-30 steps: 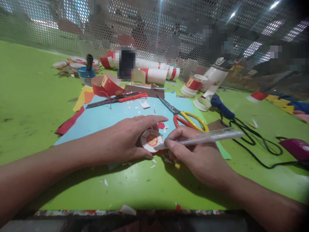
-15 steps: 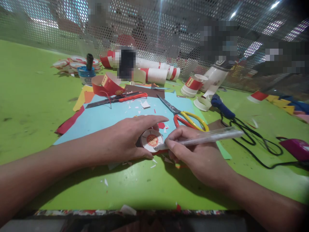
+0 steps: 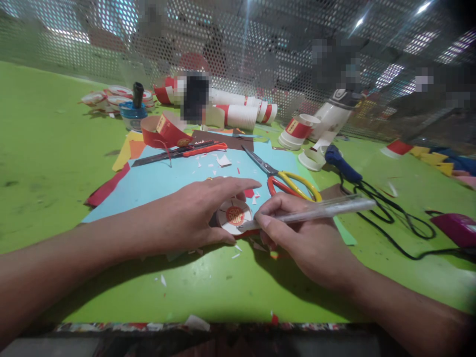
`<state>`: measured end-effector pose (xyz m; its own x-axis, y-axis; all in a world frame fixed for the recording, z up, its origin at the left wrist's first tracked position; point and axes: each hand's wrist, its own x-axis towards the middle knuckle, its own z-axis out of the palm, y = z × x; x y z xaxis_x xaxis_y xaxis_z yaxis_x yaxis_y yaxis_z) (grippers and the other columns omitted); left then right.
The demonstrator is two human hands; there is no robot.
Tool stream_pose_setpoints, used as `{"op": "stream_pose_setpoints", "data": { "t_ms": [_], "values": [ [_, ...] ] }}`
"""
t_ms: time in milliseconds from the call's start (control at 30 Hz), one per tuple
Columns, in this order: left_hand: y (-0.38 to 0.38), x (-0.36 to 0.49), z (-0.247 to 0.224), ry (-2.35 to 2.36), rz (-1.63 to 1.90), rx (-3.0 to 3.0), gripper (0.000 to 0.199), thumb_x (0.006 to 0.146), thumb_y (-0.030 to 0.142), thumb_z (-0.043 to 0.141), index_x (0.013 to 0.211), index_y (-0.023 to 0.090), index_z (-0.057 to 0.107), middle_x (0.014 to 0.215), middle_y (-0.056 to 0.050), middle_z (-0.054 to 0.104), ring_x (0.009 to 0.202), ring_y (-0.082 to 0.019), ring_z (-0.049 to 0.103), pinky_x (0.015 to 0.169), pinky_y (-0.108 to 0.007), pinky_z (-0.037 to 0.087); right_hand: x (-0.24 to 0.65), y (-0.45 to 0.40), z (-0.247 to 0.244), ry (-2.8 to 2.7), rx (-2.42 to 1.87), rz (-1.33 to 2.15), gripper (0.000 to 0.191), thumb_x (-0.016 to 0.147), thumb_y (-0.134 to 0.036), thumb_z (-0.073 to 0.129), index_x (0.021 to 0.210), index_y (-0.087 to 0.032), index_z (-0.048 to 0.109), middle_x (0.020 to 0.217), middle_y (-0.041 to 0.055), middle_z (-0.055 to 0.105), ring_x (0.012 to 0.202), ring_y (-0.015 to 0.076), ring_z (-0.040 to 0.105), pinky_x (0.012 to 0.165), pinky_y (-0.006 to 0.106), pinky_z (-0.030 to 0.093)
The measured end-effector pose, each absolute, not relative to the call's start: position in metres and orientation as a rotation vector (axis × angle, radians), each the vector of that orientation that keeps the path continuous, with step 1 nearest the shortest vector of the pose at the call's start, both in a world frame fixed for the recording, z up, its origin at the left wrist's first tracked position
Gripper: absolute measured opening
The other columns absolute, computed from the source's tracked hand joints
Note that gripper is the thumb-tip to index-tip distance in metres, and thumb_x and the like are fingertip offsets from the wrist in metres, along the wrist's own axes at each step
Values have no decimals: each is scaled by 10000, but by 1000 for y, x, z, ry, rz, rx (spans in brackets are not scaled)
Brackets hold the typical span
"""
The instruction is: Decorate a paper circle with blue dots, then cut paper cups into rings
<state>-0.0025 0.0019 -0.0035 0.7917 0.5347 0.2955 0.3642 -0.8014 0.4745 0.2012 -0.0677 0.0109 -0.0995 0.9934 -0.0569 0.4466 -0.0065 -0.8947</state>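
My left hand [image 3: 201, 210] curves around a small round white paper disc [image 3: 225, 221], thumb at its near side and fingers at the far side. The disc has a red emblem in the middle and dark lines running out toward its rim. Between the thumb and fingers of my right hand [image 3: 297, 238] is a slim clear-barrelled pen [image 3: 334, 206], its tip at the disc's right lower part. Scissors [image 3: 275, 173] with yellow and red handles lie just beyond my right hand. Beneath, a light blue paper sheet [image 3: 171, 178] carries small scraps.
A box cutter [image 3: 156, 157] and a red paper strip [image 3: 148, 131] lie behind my left hand. Stacked paper cups [image 3: 241, 116] and a glue jar [image 3: 134, 116] stand farther back. Right are a blue-handled tool [image 3: 345, 166] with a looping black cord and a magenta object [image 3: 455, 229].
The white disc appears turned slightly within my left hand, its lines and emblem at a different angle. Both hands and the pen stay in nearly the same places.
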Motion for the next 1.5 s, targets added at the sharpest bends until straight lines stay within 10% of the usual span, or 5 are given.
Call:
{"op": "stream_pose_setpoints", "data": {
  "t_ms": [1500],
  "values": [
    [-3, -2, -1, 653, 589, 2619, 602, 863, 259, 659, 1414, 233, 415, 1263, -78, 634, 1131, -223, 595, 943, -319, 481, 202, -69, 13, -1612, -1525, 1078, 111, 835, -265, 588, 738, -212, 580, 563, -47, 581, 504, 101, 505, 479, 234, 422]
  ]
}}
